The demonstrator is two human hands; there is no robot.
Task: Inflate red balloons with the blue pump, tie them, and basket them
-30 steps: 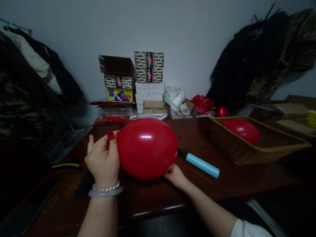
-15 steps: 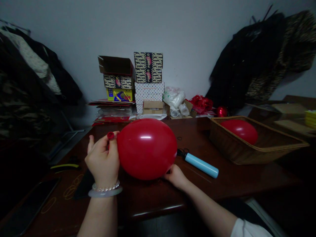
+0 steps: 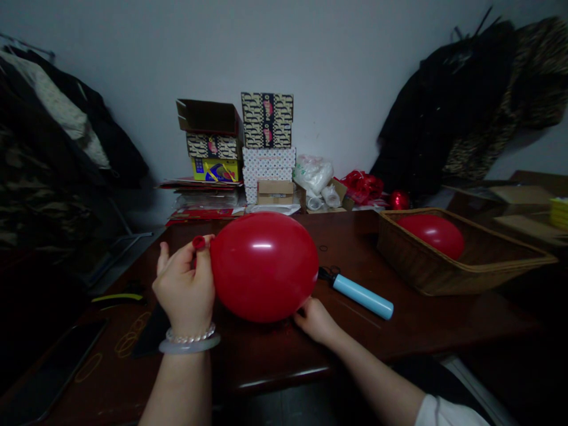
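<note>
The left hand (image 3: pixel 184 290) pinches the red balloon (image 3: pixel 265 269) just behind its rolled mouth (image 3: pixel 199 243), so the step in hand is probably holding the air in, and the next move calls for a tight pinch there. The balloon, plump, glossy and rounded, is over the table (image 3: pixel 350 236); at its lower right is the right hand (image 3: pixel 318 321), its grip too hidden to judge.

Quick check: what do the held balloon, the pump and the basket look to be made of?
Held balloon: probably thin latex, glossy; bright highlight on its taut skin. Pump: likely smooth plastic, even light blue with soft sheen. Basket: brown, woven-looking; its ribbed wall suggests wicker, possibly plastic weave.
</note>
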